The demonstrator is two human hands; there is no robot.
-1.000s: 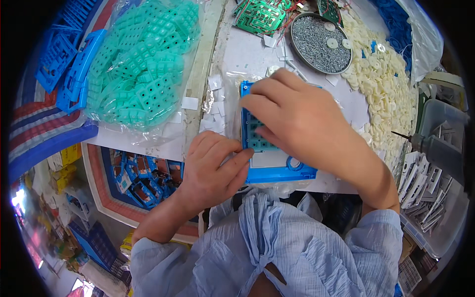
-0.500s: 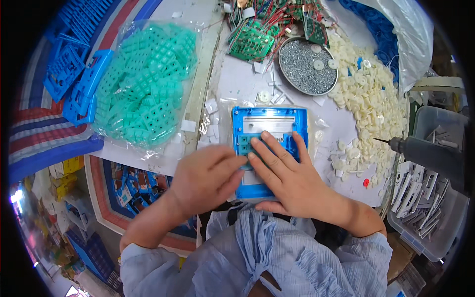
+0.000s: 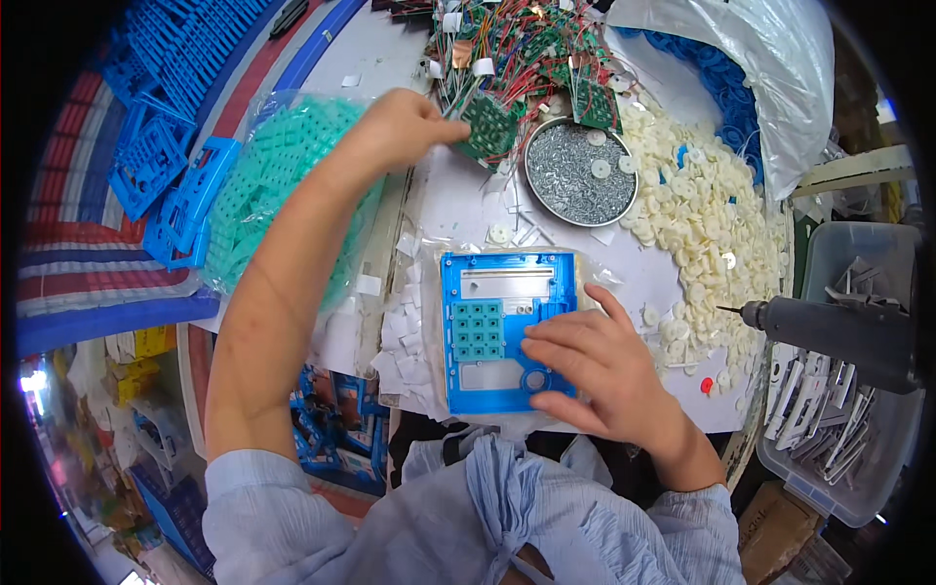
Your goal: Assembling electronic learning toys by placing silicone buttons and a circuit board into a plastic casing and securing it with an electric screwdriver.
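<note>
My left hand (image 3: 398, 132) reaches to the far side of the table, its fingers pinched at the left edge of a green circuit board (image 3: 489, 127) on the wire heap. My right hand (image 3: 606, 375) is open, fingers spread, over the right side of a blue plastic casing (image 3: 496, 398). The casing lies open-side up on the table in front of me. A teal rubber keypad (image 3: 478, 330) sits in its left middle, below a clear window (image 3: 507, 284). A round ring (image 3: 533, 379) shows at its lower right, beside my right fingers.
A bag of teal keypads (image 3: 283, 166) lies at left. Beyond the casing are wired boards (image 3: 526, 49) and a round dish of screws (image 3: 575, 185). Cream discs (image 3: 697, 224) cover the right side. A dark electric screwdriver (image 3: 829, 336) juts in from the right, above a clear bin (image 3: 868, 492).
My left hand has left the casing and moved forward to the circuit boards. My right hand has slid toward the casing's right edge, uncovering the keypad. The view has shifted.
</note>
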